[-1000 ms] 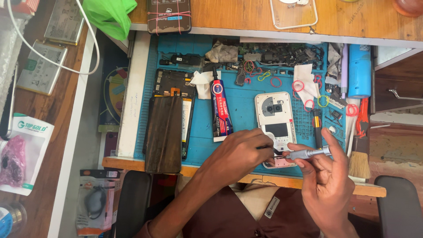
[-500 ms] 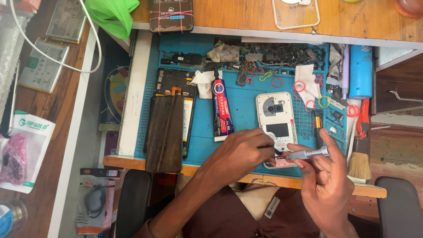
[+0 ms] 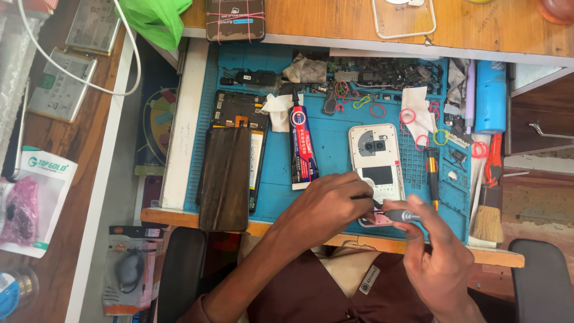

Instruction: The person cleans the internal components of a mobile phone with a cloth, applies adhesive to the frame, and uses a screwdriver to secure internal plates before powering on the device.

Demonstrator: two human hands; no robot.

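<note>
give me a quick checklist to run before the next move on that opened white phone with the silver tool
1. Left hand steadying the opened white phone at its lower end: ok.
2. Right hand gripping the silver tool: ok.
3. Tool tip seated on its spot: cannot tell, the left fingers hide it.
4. Phone lying flat on the blue mat: ok.
5. Space beside the phone free of clutter: not ok, the glue tube and the yellow-tipped screwdriver lie close on either side.
6. Loose parts secured: not ok, small pieces and rubber bands lie scattered on the mat.
</note>
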